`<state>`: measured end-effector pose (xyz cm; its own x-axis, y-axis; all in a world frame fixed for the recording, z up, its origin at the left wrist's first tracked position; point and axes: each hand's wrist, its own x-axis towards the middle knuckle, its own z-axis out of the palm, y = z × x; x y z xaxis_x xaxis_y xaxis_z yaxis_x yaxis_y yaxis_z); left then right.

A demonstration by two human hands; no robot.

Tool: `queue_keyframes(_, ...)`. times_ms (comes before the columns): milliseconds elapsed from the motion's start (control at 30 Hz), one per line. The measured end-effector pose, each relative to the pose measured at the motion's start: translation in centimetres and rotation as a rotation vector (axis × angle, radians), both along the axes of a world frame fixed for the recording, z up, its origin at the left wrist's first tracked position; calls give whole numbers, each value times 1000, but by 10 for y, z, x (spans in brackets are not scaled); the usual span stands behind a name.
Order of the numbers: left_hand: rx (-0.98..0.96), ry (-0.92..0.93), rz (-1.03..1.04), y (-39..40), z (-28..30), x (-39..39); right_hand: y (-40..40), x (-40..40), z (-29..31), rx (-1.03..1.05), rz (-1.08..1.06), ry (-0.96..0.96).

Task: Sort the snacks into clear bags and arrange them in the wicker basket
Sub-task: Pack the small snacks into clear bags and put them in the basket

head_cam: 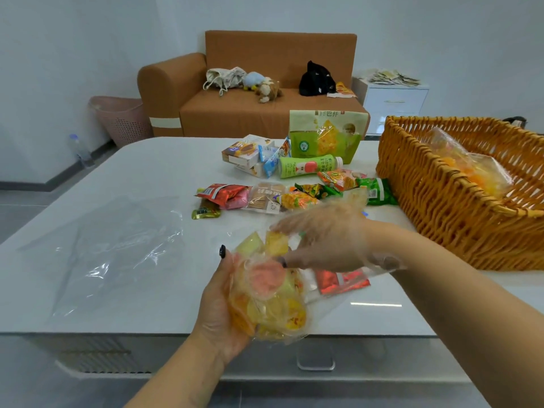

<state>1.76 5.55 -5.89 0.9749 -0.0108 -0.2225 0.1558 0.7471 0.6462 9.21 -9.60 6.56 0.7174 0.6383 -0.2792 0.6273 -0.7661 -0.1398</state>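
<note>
My left hand (216,307) grips a clear bag (273,301) filled with yellow, orange and pink wrapped snacks, held above the near edge of the white table (147,172). My right hand (326,240) is inside the bag's mouth, covered by the plastic, fingers bent over a yellow snack (276,242). A red packet (338,281) lies under the right wrist. The wicker basket (441,201) stands at the right and holds another filled clear bag (471,166). Loose snack packets (294,195) lie in a row mid-table.
Spare clear bags (103,248) lie flat on the left of the table. Boxes (244,154), a green bottle (309,166) and a large green pouch (326,134) sit at the far edge. Behind are an orange sofa (235,107), a pink bin (120,119) and a white cabinet (394,101).
</note>
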Motion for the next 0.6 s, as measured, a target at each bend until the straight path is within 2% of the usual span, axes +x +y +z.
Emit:
queue_keyframes(33,-8,-16,-6,0,0,0,1,0,-1,85,-14,61)
queue_keyframes(100,-38,-25,-15,1,1,0,3,-3,0,392,-23,356)
queue_keyframes(167,-45,-17,-21,2,1,2,-1,-3,7,558,-8,467)
queue_keyframes(267,-37,-34,-15,7,1,4,-12,5,18,665,-39,448)
queue_keyframes(333,-66,-56,-12,13,0,7,-18,14,25,918,-132,446)
queue_keyframes(400,-85,-78,7,19,1,11,-23,26,22,1163,-282,334)
queue_keyframes(433,-97,-89,24,21,1,14,-25,35,13,1206,-362,218)
queue_keyframes(467,-104,-94,56,23,1,16,-30,47,0,1163,-430,54)
queue_keyframes(533,-112,-74,142,26,0,20,-42,72,-29,862,-507,-210)
queue_keyframes(600,-139,-24,191,27,-2,25,-53,89,-59,569,-552,-171)
